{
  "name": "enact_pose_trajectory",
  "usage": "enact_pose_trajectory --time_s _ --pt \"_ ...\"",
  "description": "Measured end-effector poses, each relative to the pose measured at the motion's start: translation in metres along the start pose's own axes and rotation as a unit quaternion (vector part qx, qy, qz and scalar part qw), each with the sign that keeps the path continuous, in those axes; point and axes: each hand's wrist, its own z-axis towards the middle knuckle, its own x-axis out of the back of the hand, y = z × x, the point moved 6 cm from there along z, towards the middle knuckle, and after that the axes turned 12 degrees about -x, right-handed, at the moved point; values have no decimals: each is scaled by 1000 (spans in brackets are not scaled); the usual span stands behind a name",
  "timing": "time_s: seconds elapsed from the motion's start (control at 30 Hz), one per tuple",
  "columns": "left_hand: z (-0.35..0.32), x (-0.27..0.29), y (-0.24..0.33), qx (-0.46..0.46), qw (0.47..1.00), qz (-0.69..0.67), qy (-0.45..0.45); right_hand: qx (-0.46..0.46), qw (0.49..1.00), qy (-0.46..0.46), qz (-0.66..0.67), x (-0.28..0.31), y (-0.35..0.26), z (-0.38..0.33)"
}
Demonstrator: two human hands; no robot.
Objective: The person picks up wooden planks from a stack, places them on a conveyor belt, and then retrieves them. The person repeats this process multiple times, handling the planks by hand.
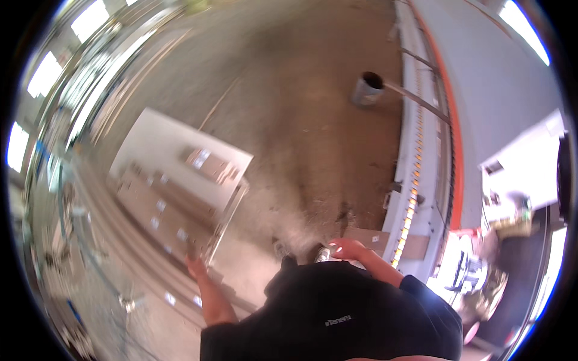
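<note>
My left hand (195, 266) is beside the near edge of a stack of brown boards (183, 213) with small white labels. It is smeared by motion, and I cannot tell whether it touches the boards. Farther back, a large pale panel (144, 135) lies on the stack, with small brown pieces (208, 165) on top of it. My right hand (349, 248) hangs in front of my body with its fingers apart and nothing visible in them. Nearest to it is a brown board (367, 237) low by the machine's base.
Along the right runs a long grey machine (412, 114) with a row of yellow parts and an orange strip. A round metal bin (367, 90) stands on the concrete floor (289, 132) beside it. Long brown boards (129, 240) extend at the left, near a blurred rack (99, 84).
</note>
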Motion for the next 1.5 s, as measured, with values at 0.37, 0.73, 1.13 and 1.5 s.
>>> enact_pose_trajectory --time_s 0.37,0.73,1.13,1.5 --pt "-49 3 114 13 979 -145 144 -31 995 44 80 -1 63 -32" --pt "-283 -185 366 -245 726 -235 -598 -89 971 158 155 19 135 -71" --pt "-244 -142 292 -370 809 33 -454 -175 885 405 151 118 234 -116" --pt "-329 -111 278 -246 864 -112 -424 -228 834 483 136 237 327 -114"
